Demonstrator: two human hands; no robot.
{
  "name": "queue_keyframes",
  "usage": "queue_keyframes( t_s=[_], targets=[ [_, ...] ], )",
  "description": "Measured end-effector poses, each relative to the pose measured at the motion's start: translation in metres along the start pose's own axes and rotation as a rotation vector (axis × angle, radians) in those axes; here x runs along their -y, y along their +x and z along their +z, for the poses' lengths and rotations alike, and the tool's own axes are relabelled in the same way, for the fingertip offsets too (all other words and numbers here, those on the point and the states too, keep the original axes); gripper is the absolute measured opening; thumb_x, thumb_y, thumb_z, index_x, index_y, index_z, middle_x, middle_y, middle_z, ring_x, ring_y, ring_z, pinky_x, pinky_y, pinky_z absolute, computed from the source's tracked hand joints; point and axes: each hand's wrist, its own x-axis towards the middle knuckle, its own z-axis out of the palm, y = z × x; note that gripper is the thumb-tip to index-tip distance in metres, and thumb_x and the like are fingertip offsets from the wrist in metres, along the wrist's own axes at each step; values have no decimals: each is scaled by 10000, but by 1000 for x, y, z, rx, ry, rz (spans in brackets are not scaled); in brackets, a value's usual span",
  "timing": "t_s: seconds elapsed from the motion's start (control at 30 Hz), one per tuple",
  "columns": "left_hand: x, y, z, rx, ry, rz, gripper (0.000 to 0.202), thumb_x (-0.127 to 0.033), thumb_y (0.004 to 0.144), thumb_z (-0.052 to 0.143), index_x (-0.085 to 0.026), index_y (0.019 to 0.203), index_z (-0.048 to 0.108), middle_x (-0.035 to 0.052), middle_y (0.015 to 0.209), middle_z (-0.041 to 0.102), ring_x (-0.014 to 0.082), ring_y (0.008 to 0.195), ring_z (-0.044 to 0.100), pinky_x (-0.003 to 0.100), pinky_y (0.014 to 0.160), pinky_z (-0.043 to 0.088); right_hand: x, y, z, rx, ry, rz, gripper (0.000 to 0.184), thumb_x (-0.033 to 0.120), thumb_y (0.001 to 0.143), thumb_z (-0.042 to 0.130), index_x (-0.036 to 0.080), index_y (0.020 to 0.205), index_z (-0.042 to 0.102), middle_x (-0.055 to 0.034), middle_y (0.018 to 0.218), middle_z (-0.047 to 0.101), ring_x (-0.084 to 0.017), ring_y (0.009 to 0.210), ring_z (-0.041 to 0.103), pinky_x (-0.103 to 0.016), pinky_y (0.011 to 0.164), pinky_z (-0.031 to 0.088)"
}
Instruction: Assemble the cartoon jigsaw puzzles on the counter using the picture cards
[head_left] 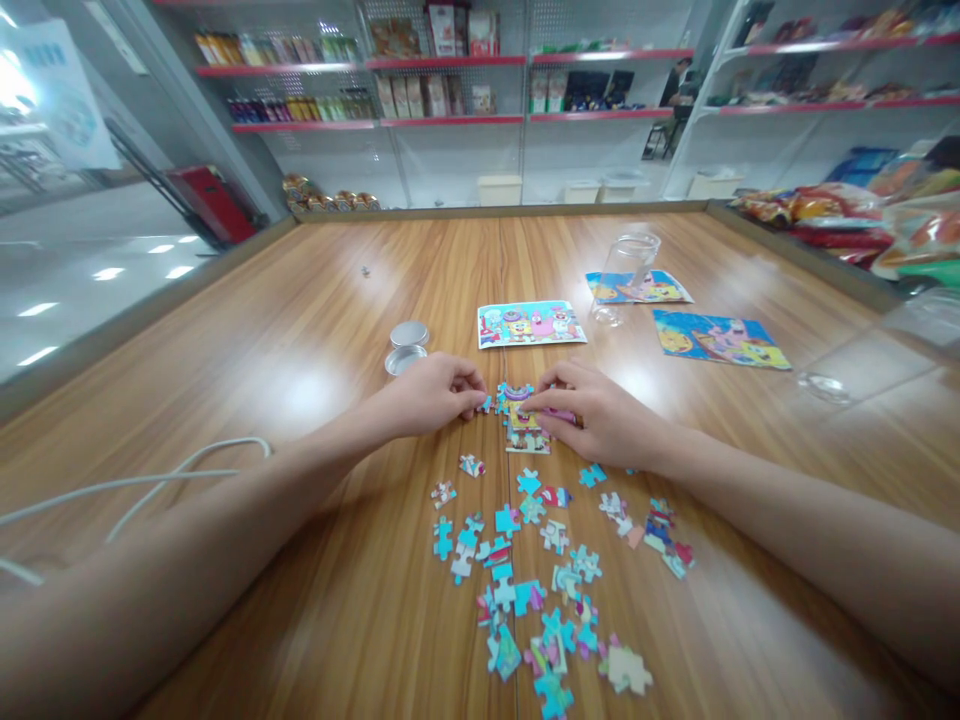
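A small joined cluster of jigsaw pieces (525, 430) lies on the wooden table (315, 330) between my hands. My left hand (435, 395) is closed in a pinch on a small blue puzzle piece (486, 405) at the cluster's left edge. My right hand (600, 415) rests on the cluster's right side, its fingers pressed together on the joined pieces. Several loose puzzle pieces (540, 580), mostly turquoise and pink, are scattered on the table nearer to me. A colourful cartoon picture card (531, 324) lies just beyond the hands.
Two round metal lids (407, 346) sit left of the card. A clear jar (626, 272) lies on its side over a second card (637, 288); a third card (720, 340) lies to the right. White cables (150, 480) cross the left. Snack bags (862, 220) and shelves (450, 120) line the back.
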Motion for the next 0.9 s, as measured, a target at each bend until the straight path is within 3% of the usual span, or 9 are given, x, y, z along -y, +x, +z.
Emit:
queue_keyframes(
  t_s=[0.13, 0.33, 0.7, 0.83, 0.9],
  targets=[
    [1, 1, 1, -19, 11, -1, 135, -262, 866, 630, -153, 809, 685, 39, 662, 721, 159, 605, 683, 256, 586, 530, 0, 0, 0, -3, -3, -4, 232, 224, 949, 591, 218, 1123, 745, -103, 1050, 622, -233, 984, 557, -408, 889, 465],
    [-3, -2, 1, 91, -96, 38, 173, -294, 888, 611, -148, 819, 672, 51, 688, 734, 152, 621, 690, 250, 590, 530, 1, 1, 0, -1, -5, -10, 233, 228, 947, 594, 229, 1125, 745, -103, 1052, 619, -237, 982, 559, -408, 880, 466],
    [-4, -4, 9, 80, -93, 95, 155, -280, 891, 613, -149, 825, 665, 28, 643, 711, 140, 586, 674, 236, 558, 509, 1, 1, -3, -33, 38, -9, 232, 230, 941, 599, 223, 1118, 748, -96, 1019, 653, -227, 950, 580, -387, 852, 469],
    [-10, -4, 16, -92, -155, 180, 168, -306, 924, 614, -152, 886, 667, 23, 700, 706, 132, 623, 652, 246, 573, 494, 6, 8, -13, -212, 175, 138, 184, 252, 953, 603, 186, 1043, 749, -62, 911, 707, -182, 839, 605, -334, 775, 460],
    [-17, -4, 23, -207, -133, 263, 172, -309, 941, 612, -155, 909, 681, 24, 768, 713, 128, 673, 636, 258, 617, 491, 8, 12, -15, -212, 262, 219, 195, 309, 924, 664, 186, 1049, 748, -41, 886, 723, -155, 765, 592, -304, 710, 441]
  ],
)
